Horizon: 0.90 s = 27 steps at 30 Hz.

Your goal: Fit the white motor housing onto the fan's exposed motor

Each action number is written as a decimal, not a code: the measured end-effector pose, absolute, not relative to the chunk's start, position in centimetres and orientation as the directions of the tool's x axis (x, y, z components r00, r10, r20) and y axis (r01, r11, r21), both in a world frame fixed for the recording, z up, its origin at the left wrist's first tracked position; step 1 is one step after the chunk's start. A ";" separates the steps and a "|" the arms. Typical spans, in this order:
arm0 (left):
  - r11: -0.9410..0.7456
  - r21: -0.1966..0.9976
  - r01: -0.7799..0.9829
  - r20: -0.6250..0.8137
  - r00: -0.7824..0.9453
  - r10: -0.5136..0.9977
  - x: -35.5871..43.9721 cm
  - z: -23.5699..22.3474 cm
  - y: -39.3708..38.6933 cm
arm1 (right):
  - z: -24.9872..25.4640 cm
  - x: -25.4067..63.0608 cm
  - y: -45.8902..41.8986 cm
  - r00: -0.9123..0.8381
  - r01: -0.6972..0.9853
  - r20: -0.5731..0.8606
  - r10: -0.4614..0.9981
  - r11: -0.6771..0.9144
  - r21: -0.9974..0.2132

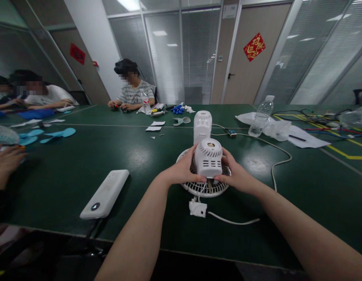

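My left hand [185,168] and my right hand [235,171] grip the two sides of a white slotted fan motor housing [208,156], fingers wrapped around it. It sits over a round white fan grille [206,190], which shows below and beside it; whether they touch is hidden. Thin wires run down from the housing to a small white plastic piece [197,207]. Just behind stands another white slotted housing part [202,123]. A short white cable [233,221] lies on the table in front.
A white power bank [106,193] lies on the green table [146,152] at left. A clear bottle [261,116] and a long pale cable [282,156] are at right. A co-worker's hand [5,164] is at the left edge. People sit beyond.
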<state>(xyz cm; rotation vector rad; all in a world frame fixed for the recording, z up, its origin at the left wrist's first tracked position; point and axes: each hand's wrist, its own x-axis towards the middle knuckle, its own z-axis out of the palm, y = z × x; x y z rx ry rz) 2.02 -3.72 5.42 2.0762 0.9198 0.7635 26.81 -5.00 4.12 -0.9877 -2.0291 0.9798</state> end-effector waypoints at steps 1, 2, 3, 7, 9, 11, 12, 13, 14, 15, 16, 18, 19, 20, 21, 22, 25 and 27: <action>-0.477 0.799 0.366 0.217 0.564 0.796 2.0 5.4 -3.7 | 4.2 26.8 -5.0 -0.490 0.339 0.234 0.839 0.431 -0.836; -0.478 0.797 0.370 0.216 0.564 0.797 2.0 5.4 -3.7 | 4.2 26.8 -5.0 -0.488 0.342 0.235 0.841 0.431 -0.835; -0.480 0.795 0.371 0.217 0.565 0.796 2.0 5.4 -3.7 | 4.3 26.8 -5.0 -0.485 0.345 0.235 0.842 0.431 -0.834; -0.487 0.791 0.370 0.217 0.575 0.789 2.1 5.6 -3.8 | 4.3 26.8 -5.1 -0.468 0.372 0.224 0.855 0.421 -0.827; -0.479 0.795 0.373 0.209 0.573 0.793 2.1 5.7 -3.9 | 4.2 26.8 -5.2 -0.462 0.390 0.216 0.860 0.416 -0.822; -0.469 0.799 0.376 0.199 0.571 0.796 2.1 5.7 -4.0 | 4.2 26.8 -5.3 -0.461 0.394 0.220 0.860 0.420 -0.818; -0.465 0.801 0.377 0.195 0.570 0.798 2.1 5.7 -4.0 | 4.2 26.8 -5.3 -0.462 0.392 0.225 0.858 0.425 -0.816; -0.459 0.804 0.378 0.190 0.569 0.800 2.1 5.7 -4.0 | 4.2 26.8 -5.3 -0.462 0.390 0.230 0.856 0.429 -0.815; -0.453 0.807 0.379 0.185 0.566 0.803 2.1 5.7 -4.0 | 4.1 26.8 -5.3 -0.462 0.390 0.233 0.856 0.432 -0.813; -0.447 0.809 0.380 0.180 0.564 0.806 2.1 5.7 -4.0 | 4.1 26.8 -5.3 -0.460 0.390 0.237 0.856 0.435 -0.812; -0.442 0.812 0.382 0.174 0.563 0.808 2.1 5.7 -4.0 | 4.1 26.7 -5.3 -0.460 0.390 0.239 0.855 0.436 -0.811; -0.430 0.816 0.386 0.161 0.563 0.810 2.1 5.7 -4.0 | 4.1 26.7 -5.3 -0.460 0.390 0.240 0.855 0.437 -0.810; -0.428 0.818 0.385 0.158 0.564 0.810 2.1 5.7 -4.0 | 4.1 26.7 -5.3 -0.460 0.393 0.238 0.855 0.437 -0.809; -0.432 0.817 0.381 0.163 0.566 0.808 2.1 5.7 -4.0 | 4.1 26.7 -5.3 -0.462 0.397 0.235 0.855 0.436 -0.808; -0.440 0.816 0.376 0.171 0.569 0.804 2.1 5.7 -3.9 | 4.1 26.7 -5.4 -0.462 0.402 0.233 0.856 0.437 -0.805; -0.449 0.813 0.371 0.182 0.571 0.801 2.1 5.6 -3.9 | 4.1 26.8 -5.4 -0.463 0.408 0.233 0.855 0.439 -0.801; -0.462 0.805 0.371 0.195 0.569 0.799 2.1 5.5 -3.8 | 4.0 26.8 -5.4 -0.484 0.393 0.254 0.837 0.468 -0.792; -0.446 0.809 0.382 0.177 0.566 0.805 2.0 5.4 -3.8 | 3.8 26.8 -5.3 -0.515 0.366 0.273 0.813 0.497 -0.787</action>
